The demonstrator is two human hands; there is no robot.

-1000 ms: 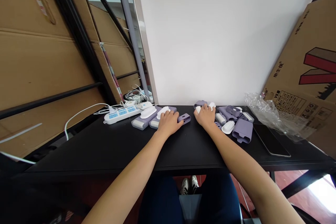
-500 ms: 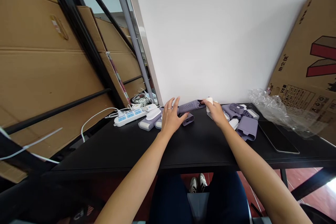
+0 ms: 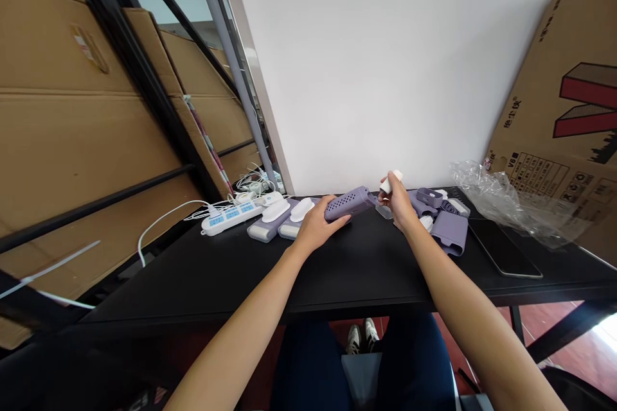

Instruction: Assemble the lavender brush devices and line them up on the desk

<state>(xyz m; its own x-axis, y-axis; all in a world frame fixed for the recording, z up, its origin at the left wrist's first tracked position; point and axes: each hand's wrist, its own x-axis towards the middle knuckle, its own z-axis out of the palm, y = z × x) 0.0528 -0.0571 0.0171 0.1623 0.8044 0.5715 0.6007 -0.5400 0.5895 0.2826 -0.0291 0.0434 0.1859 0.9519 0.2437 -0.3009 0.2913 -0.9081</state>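
My left hand (image 3: pixel 315 223) is closed around the near-left end of a purple perforated casing (image 3: pixel 351 201), which is tilted up to the right above the black table. My right hand (image 3: pixel 401 203) pinches a small white cylindrical piece (image 3: pixel 391 181), held upright beside the casing's far end. Whether the right fingers also touch the casing, I cannot tell. Under the right hand lies a small clear plastic piece (image 3: pixel 384 211). Left of my left hand, two purple-and-grey devices with white tops (image 3: pixel 273 221) lie side by side, the nearer one partly hidden.
A white power strip (image 3: pixel 231 216) with tangled cables is at the left. Purple parts (image 3: pixel 449 231), a black phone (image 3: pixel 504 249) and crumpled clear plastic (image 3: pixel 515 205) lie on the right. A large cardboard box (image 3: pixel 554 115) leans behind them, and a white wall (image 3: pixel 376 70) borders the table.
My left fingers, raised and spread before, are now wrapped around the casing, which has tilted more. The right hand has lifted the white piece away from the casing's end.
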